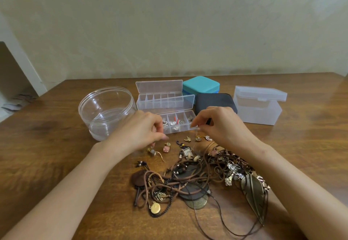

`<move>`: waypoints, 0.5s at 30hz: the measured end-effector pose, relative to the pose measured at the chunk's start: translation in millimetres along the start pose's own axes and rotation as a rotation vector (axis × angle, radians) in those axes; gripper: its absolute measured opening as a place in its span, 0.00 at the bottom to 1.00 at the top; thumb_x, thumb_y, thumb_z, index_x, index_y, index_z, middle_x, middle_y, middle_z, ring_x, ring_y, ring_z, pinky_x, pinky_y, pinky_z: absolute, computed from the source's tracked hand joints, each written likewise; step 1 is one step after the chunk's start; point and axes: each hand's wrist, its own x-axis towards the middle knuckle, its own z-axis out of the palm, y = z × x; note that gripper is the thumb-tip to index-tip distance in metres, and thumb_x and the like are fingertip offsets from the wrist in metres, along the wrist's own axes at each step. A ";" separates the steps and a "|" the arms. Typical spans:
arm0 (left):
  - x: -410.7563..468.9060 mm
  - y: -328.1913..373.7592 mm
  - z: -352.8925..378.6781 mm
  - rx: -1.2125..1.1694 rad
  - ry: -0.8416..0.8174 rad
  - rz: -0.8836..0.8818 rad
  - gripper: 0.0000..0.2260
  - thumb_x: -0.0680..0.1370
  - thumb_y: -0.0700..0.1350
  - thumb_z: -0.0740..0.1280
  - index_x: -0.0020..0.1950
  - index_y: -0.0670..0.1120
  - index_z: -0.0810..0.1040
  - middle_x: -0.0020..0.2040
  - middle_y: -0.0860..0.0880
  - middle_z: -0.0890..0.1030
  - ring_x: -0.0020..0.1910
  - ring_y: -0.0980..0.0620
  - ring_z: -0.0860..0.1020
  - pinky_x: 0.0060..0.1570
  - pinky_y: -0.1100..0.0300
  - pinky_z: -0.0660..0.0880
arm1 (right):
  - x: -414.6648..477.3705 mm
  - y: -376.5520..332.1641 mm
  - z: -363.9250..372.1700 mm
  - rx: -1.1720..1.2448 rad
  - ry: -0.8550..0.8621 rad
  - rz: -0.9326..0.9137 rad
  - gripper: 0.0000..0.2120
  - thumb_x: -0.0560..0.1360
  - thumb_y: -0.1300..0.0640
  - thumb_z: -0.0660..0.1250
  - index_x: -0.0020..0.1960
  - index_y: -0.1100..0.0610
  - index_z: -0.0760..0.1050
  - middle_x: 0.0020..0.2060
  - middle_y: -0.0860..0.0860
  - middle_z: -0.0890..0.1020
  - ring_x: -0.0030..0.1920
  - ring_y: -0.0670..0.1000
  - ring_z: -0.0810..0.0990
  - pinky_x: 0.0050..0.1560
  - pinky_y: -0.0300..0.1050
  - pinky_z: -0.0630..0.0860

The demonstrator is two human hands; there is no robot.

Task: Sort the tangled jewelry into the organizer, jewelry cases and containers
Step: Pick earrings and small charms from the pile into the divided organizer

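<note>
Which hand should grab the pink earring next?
Probably the left hand: the pink earring lies just beside it. The right hand is farther away, pinched together up near the organizer.

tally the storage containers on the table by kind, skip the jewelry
Round clear tub: 1
Compartment organizers: 2 (rear organizer, front organizer)
Frosted lidded box: 1
Jewelry cases: 2 (teal case, dark grey case)
Total: 6
The blue edge under the teal case may be a separate case; cannot tell.
</note>
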 end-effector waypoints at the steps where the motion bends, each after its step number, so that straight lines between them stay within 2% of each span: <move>1: 0.2 0.1 0.8 0.027 -0.003 0.004 0.08 0.72 0.53 0.71 0.37 0.53 0.74 0.29 0.56 0.80 0.32 0.65 0.77 0.43 0.63 0.73 | -0.2 0.2 0.5 -0.018 -0.015 0.008 0.10 0.76 0.62 0.66 0.48 0.50 0.83 0.42 0.45 0.79 0.42 0.44 0.76 0.43 0.41 0.76; 5: -2.7 2.2 -0.6 0.076 -0.014 0.018 0.06 0.73 0.50 0.71 0.40 0.53 0.75 0.39 0.57 0.80 0.41 0.60 0.77 0.44 0.60 0.71 | 1.1 5.0 -1.1 -0.074 -0.036 0.066 0.11 0.75 0.63 0.67 0.47 0.48 0.83 0.39 0.42 0.77 0.40 0.43 0.74 0.41 0.40 0.74; 8: -5.9 0.2 -3.8 0.165 -0.009 0.012 0.04 0.74 0.47 0.70 0.44 0.52 0.76 0.41 0.56 0.81 0.40 0.62 0.73 0.37 0.62 0.64 | 3.0 8.6 -3.9 -0.072 -0.042 0.110 0.10 0.73 0.62 0.69 0.45 0.47 0.83 0.39 0.43 0.79 0.40 0.43 0.75 0.44 0.45 0.77; 11: -8.3 -2.3 -7.9 0.249 -0.029 -0.009 0.04 0.76 0.44 0.69 0.45 0.53 0.76 0.40 0.57 0.82 0.42 0.62 0.74 0.40 0.61 0.68 | 3.5 7.4 -2.8 -0.051 -0.062 0.110 0.07 0.72 0.59 0.71 0.45 0.48 0.83 0.37 0.43 0.79 0.38 0.43 0.74 0.42 0.43 0.75; 13: -9.6 -3.2 -10.7 0.280 -0.055 -0.026 0.05 0.75 0.44 0.70 0.45 0.53 0.75 0.40 0.57 0.82 0.46 0.60 0.76 0.46 0.59 0.72 | 2.6 4.8 -0.3 -0.044 -0.059 0.086 0.06 0.72 0.58 0.72 0.45 0.48 0.83 0.38 0.43 0.78 0.39 0.43 0.74 0.42 0.42 0.75; 15: -10.4 -4.4 -12.8 0.304 -0.076 -0.033 0.07 0.73 0.45 0.71 0.44 0.54 0.75 0.40 0.58 0.81 0.48 0.58 0.76 0.46 0.58 0.72 | 1.5 1.7 3.5 -0.054 -0.056 0.050 0.06 0.73 0.59 0.70 0.45 0.49 0.83 0.40 0.44 0.77 0.42 0.44 0.75 0.42 0.40 0.73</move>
